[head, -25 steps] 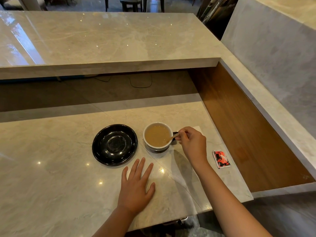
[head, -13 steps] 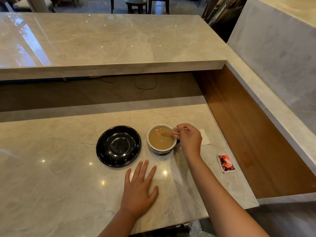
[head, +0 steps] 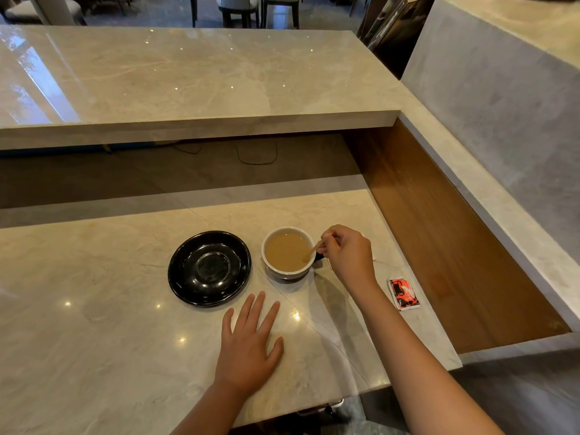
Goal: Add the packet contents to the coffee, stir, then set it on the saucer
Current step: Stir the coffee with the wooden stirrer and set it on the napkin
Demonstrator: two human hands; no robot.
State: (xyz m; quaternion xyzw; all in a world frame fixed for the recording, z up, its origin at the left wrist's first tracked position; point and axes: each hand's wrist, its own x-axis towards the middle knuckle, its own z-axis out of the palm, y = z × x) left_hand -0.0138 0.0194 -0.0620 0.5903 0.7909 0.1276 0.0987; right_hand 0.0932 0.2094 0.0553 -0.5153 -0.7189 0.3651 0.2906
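Observation:
A white cup [head: 287,271] of light brown coffee stands on the marble counter, just right of a black saucer [head: 209,268] that holds nothing. My right hand [head: 346,254] hovers at the cup's right rim, pinching a thin wooden stirrer [head: 311,252] whose tip dips into the coffee. My left hand [head: 248,343] lies flat on the counter in front of the saucer and cup, fingers spread, holding nothing. A red and black packet [head: 403,293] lies on the counter to the right of my right forearm.
A raised marble ledge [head: 201,120] runs across behind the work surface. A wooden side panel [head: 439,233] and a marble wall close the right side. The counter's front edge [head: 314,406] is near my arms. A white napkin peeks out under my right hand.
My right hand has circled the stirrer around in the cup, from the right rim over the coffee and back to the right rim. My left hand and the saucer stayed put.

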